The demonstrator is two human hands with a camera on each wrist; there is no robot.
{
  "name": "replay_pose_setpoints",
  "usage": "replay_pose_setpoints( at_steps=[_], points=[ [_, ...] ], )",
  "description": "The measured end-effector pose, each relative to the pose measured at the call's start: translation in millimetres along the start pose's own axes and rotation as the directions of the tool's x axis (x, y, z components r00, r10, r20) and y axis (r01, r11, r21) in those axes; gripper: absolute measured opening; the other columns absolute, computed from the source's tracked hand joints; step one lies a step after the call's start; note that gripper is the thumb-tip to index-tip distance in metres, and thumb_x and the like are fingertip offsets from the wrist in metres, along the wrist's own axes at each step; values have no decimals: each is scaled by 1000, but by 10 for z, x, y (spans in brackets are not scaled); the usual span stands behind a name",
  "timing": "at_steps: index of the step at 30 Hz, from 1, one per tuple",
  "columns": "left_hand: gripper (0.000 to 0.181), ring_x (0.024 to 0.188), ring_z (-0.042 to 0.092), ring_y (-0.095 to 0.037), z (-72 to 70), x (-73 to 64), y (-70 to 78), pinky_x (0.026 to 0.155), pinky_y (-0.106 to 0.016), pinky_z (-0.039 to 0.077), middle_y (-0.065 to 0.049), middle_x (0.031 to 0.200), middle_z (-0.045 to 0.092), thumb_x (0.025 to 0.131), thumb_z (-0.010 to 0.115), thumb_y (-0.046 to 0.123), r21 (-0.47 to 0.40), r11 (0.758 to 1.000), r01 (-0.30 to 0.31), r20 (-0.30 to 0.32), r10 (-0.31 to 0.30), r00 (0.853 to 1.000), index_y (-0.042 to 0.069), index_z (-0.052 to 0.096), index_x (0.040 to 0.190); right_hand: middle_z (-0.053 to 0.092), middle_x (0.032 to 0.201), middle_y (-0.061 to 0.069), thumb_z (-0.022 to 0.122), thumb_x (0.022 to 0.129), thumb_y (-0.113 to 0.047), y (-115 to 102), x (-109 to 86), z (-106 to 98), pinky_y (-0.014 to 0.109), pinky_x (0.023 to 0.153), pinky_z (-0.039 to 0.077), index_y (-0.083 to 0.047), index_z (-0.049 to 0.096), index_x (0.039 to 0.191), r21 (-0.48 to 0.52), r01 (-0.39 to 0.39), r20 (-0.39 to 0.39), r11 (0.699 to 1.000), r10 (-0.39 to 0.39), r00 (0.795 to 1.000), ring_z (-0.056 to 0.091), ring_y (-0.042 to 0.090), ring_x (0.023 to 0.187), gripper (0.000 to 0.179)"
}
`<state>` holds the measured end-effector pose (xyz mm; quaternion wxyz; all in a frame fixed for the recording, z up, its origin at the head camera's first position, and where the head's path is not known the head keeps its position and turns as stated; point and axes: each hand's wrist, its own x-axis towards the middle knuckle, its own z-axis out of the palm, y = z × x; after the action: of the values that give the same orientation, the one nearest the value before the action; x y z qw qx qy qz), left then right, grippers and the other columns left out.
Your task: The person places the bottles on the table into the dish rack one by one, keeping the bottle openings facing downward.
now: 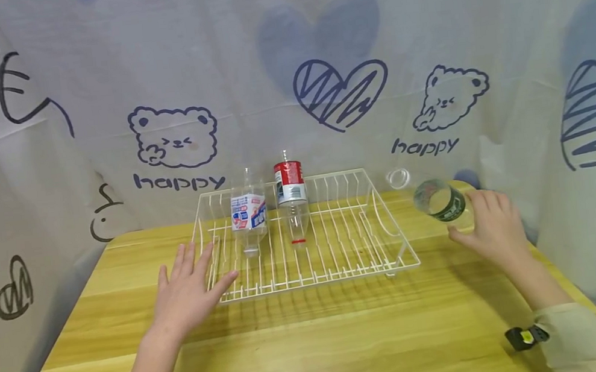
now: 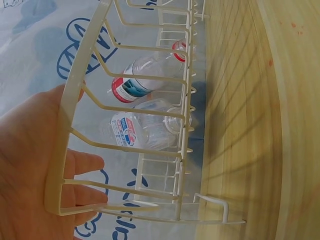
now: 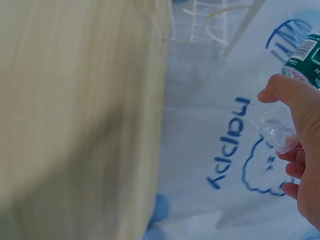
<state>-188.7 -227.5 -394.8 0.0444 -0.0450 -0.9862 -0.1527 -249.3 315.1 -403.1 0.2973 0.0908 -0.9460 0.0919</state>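
Observation:
In the head view, my right hand grips a clear plastic bottle with a green label, tilted above the table to the right of the white wire dish rack. The right wrist view shows the thumb and curled fingers around the clear part below the label. My left hand is at the rack's left front corner, fingers spread; the rim overlaps it in the left wrist view. Inside the rack, a bottle with a white and blue label and a bottle with a red and white label stand neck down.
The rack sits toward the back of a wooden table. Behind it hangs a pale curtain printed with bears and hearts, which also closes in both sides. Dark straps with small devices are worn at both wrists.

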Motion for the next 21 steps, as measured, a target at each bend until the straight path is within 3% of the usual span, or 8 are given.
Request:
replay_pose_setpoints(
  at_steps=[9,17,21],
  points=[
    [90,151,-1,-42,-25,27,3,116,-68,-7,-18,164,1,90,34,75,59,997,-44,-32,46,998,19,15,158,56,116,26,64,64,-42,-215,95,-189,62,82,42,5,53,124,-61,150,-180,987,-159,971,48,47,103,77],
    [93,152,3,-38,-60,38,67,118,-67,-4,-16,164,8,88,39,77,108,989,-99,-79,108,991,19,19,157,54,119,27,60,66,-41,-405,133,-281,62,84,39,6,51,124,-53,208,-195,977,-215,957,45,47,108,75],
    [94,152,7,-39,-109,68,186,118,-67,1,-17,163,15,86,44,77,130,980,-153,-122,169,978,19,23,156,53,119,27,60,68,-41,-476,151,-304,61,85,39,4,51,125,-66,236,-194,970,-244,950,44,46,110,73]
  ],
)
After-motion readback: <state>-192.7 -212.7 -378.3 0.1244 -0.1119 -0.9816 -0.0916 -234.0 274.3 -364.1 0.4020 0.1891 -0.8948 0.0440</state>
